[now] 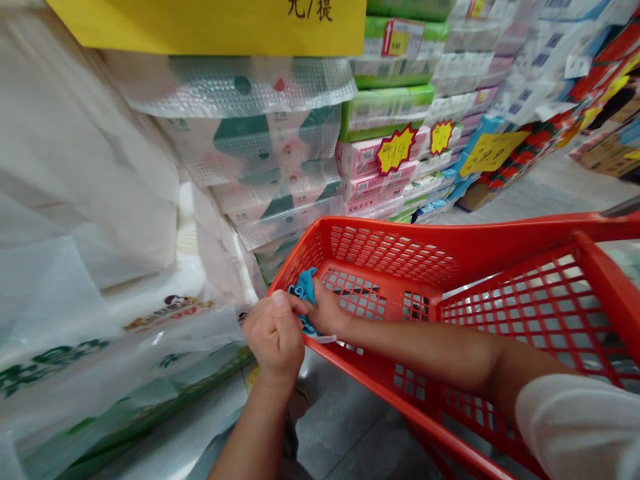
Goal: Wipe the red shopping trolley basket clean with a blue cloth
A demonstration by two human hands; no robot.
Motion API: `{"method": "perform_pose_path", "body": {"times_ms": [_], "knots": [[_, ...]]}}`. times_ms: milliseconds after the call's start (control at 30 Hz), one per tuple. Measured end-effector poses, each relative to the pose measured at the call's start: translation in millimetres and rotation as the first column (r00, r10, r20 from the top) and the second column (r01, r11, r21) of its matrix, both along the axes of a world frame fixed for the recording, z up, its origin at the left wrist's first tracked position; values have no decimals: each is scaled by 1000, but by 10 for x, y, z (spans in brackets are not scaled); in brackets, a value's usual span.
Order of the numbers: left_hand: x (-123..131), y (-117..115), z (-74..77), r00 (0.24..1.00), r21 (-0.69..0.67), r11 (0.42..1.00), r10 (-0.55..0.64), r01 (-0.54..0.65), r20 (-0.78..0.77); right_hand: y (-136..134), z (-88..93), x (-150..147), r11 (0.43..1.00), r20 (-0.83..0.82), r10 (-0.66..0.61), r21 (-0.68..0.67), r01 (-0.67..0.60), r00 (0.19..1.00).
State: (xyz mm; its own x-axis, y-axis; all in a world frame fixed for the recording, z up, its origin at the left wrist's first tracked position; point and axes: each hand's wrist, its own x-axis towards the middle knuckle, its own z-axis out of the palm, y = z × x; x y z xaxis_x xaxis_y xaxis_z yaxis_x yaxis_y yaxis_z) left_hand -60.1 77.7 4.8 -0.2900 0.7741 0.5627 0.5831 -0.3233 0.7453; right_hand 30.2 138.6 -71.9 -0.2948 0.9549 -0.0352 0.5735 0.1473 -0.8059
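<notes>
At the near end of the red shopping cart basket [410,230], my two hands meet over the rim. My right hand [327,311] reaches across the basket with its fingers closed on a crumpled blue cloth item [306,288] that has thin cord-like loops. Against it, my left hand [278,331] is curled shut, thumb up; whatever its fingers hold is hidden. A thin whitish strip [324,339] sticks out below my right hand. The basket's lattice floor shows behind the hands.
Stacks of packaged tissue [280,143] stand beyond the cart, with a yellow price sign [215,23] above them. Large white plastic-wrapped packs [100,293] line the left side. Grey floor tiles [350,420] show below, and an aisle [545,180] runs off at right.
</notes>
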Motion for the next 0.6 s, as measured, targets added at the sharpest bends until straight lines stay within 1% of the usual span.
{"method": "perform_pose_path", "body": {"times_ms": [100,133,200,267,333,367,400,467,533,600], "knots": [[7,-1,16,1000,-19,1000,10,-10,-14,217,102,2,988,-20,-144,55,145,989],[3,2,20,1000,-21,1000,8,-9,-21,284,111,21,982,9,-171,78,170,985],[-10,9,29,1000,-21,1000,-2,1,-29,379,56,76,977,103,-207,68,201,973],[-26,16,36,999,-20,1000,-25,24,-43,429,-61,126,974,173,-224,17,225,959],[-39,16,39,996,-18,998,-53,52,-65,475,-151,143,971,179,-233,-3,237,956],[-43,15,39,995,-16,998,-61,60,-74,508,-160,140,970,169,-242,3,245,955],[-46,13,39,995,-15,998,-64,63,-80,547,-141,134,966,156,-257,16,258,954],[-49,10,35,995,-11,999,-52,52,-83,636,-39,131,954,123,-299,62,293,946],[-51,12,29,995,-7,999,-47,47,-92,702,84,158,923,110,-368,167,347,923],[-53,19,21,993,4,998,-57,58,-107,711,148,211,893,133,-396,287,347,909]]}}
